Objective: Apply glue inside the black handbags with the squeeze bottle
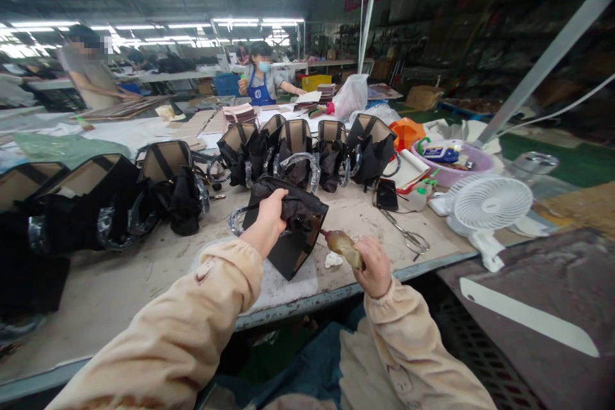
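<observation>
A black handbag point(283, 255) lies tilted on the table in front of me, its lining bunched up at the open end. My left hand point(271, 218) grips the bunched black fabric at its top. In my right hand point(373, 264) is a squeeze bottle point(346, 248) with a yellowish, translucent body and a dark red nozzle. The nozzle tip points left at the bag's open edge, very close to it; I cannot tell whether it touches. A crumpled white scrap point(333, 260) lies just below the bottle. Plastic-wrapped handles stick out on the bag's left side.
Several similar black bags point(295, 141) stand in a row behind, more at left point(110, 198). Right are scissors point(408, 234), a phone point(386, 195), a white fan point(490, 205) and a lilac basin point(473, 163). A co-worker point(263, 80) in a blue apron sits across the table.
</observation>
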`<state>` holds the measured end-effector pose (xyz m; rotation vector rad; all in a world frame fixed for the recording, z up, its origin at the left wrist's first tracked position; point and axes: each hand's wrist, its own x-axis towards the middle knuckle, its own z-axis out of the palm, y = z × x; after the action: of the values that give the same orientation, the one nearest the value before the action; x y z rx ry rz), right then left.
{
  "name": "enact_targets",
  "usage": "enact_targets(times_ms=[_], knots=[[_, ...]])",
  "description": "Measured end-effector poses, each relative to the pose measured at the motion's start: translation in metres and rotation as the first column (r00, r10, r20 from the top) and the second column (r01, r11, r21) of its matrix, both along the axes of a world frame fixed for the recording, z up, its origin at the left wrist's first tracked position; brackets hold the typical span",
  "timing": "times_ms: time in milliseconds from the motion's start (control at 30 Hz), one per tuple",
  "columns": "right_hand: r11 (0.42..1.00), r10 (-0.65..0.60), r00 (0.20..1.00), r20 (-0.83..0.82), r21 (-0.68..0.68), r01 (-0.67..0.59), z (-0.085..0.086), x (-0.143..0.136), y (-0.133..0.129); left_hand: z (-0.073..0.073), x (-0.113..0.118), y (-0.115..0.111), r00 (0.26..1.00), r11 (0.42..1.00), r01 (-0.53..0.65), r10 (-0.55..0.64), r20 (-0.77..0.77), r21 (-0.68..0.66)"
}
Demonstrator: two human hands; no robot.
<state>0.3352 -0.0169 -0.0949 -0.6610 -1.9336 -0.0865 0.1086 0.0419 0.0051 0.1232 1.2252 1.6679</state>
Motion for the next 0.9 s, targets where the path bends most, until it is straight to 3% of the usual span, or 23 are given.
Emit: enact_targets(times_ms=[200, 433, 900], knots=[[0.985, -0.167, 0.955, -0.244, -0.073, 0.153, 0.001, 0.000, 0.005, -0.002, -0.001, 0.002, 1.000, 1.000, 0.013, -0.013, -0.017, -0.005], [0.989, -0.147, 0.957, -0.252, -0.053, 0.138, 0.015, -0.007, 0.010, -0.003, -0.002, 0.008, 0.997, 0.998, 0.040, -0.044, -0.069, -0.048], [0.966, -0.256, 0.914, -0.316, -0.110, 0.233, 0.003, -0.001, 0.029, -0.002, 0.010, 0.026, 0.978, 0.987, 0.105, -0.124, -0.165, -0.124]])
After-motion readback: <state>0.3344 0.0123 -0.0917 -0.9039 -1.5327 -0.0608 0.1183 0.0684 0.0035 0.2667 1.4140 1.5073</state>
